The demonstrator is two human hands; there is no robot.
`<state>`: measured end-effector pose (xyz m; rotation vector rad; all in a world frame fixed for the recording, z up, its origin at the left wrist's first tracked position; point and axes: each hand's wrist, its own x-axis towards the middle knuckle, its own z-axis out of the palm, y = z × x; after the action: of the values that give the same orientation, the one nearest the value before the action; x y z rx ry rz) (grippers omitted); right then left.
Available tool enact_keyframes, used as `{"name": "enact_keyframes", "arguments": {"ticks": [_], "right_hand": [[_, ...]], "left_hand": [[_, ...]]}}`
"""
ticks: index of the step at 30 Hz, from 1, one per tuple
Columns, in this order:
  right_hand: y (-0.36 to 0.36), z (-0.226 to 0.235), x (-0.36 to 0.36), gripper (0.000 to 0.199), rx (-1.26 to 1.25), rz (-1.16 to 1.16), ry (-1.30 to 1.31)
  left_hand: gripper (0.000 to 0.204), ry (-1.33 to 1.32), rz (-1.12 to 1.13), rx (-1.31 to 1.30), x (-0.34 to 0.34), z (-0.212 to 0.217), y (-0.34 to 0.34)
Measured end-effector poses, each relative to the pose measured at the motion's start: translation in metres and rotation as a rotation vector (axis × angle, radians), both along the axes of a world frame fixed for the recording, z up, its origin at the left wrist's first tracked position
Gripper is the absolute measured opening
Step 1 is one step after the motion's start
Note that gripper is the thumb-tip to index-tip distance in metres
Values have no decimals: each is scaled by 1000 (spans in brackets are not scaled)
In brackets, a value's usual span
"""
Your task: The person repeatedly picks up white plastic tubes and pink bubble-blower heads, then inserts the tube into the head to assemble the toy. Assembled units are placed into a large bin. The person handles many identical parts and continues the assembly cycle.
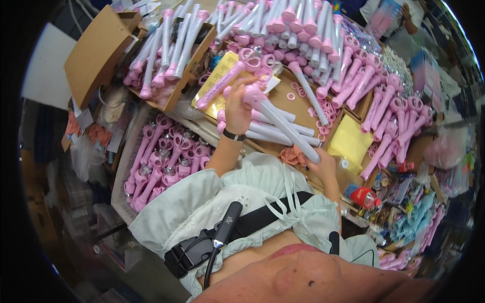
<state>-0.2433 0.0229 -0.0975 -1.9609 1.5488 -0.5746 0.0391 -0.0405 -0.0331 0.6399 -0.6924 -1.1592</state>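
Note:
A toy wand with a pink end and a whitish tube [283, 123] slants across in front of me. My left hand [239, 107] is closed around its pink end. My right hand [323, 164] grips the tube's far tip, lower right. Under the wand, several more white tubes with pink ends [262, 132] lie on the workbench. A pink handle [222, 86] with ring-shaped tops beside it rests on a yellow sheet [209, 103], just beyond my left hand. An orange cloth [292, 155] sits next to my right hand.
Piles of pink-and-white wands [298, 25] cover the back. A cardboard box [194, 63] of tubes stands back left, a crate [118, 194] of pink handles at left. Small pink rings [331, 108], a yellow pad [348, 139] and a red-labelled bottle [365, 197] lie right.

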Motion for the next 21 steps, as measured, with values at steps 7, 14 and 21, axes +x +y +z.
{"name": "enact_keyframes", "arguments": {"ticks": [7,14,21], "right_hand": [[27,43,-31,30,-22,113,283],[43,63,-60,34,161,272,210],[33,20,-77,47,965,315,-701]], "left_hand": [[29,-1067,-439,261,34,-8,1],[43,-993,-598,342,23,-23,2],[47,-86,-870,-150,24,-11,14]]}}
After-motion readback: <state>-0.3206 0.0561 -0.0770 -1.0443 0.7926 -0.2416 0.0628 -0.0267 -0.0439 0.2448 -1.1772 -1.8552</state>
